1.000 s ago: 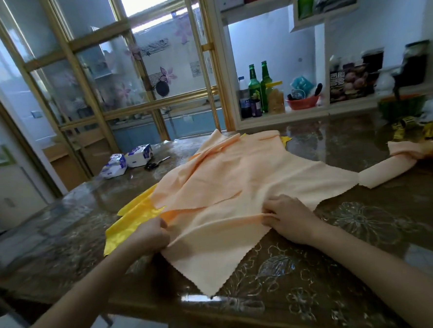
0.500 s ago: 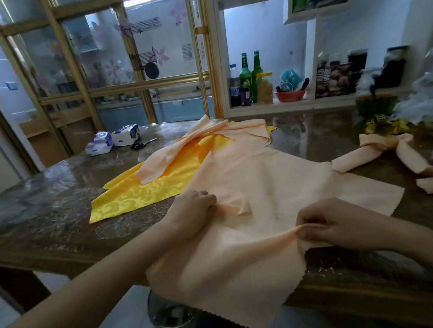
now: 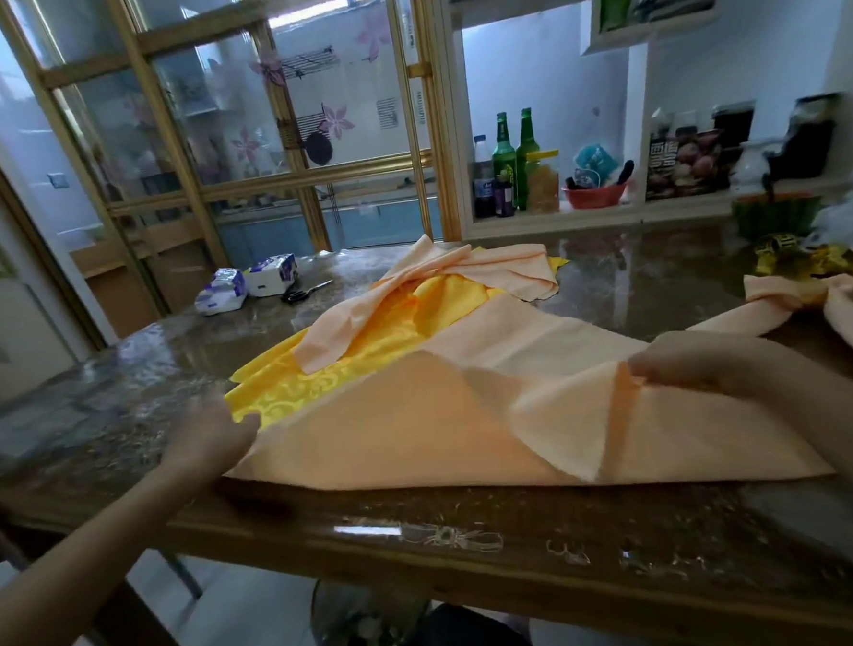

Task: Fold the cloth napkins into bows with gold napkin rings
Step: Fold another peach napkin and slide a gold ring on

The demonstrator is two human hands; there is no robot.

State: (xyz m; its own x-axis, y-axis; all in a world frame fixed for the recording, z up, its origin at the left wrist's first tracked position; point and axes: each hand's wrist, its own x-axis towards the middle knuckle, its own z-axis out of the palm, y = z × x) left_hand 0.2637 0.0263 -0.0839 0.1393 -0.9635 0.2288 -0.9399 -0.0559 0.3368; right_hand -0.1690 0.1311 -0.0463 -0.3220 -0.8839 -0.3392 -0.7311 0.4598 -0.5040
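Napkin (image 3: 420,423): right hand (image 3: 692,369) pinches fold, 3 o'clock; left hand (image 3: 207,438), 9 o'clock, fingers too blurred to tell. Align edges first.

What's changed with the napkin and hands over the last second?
The napkin, earlier hanging over the table edge, now lies wholly on it. The left hand moved from its middle to its left corner; grip blurred. The right hand still pinches a fold. Yellow cloth and bow unmoved.
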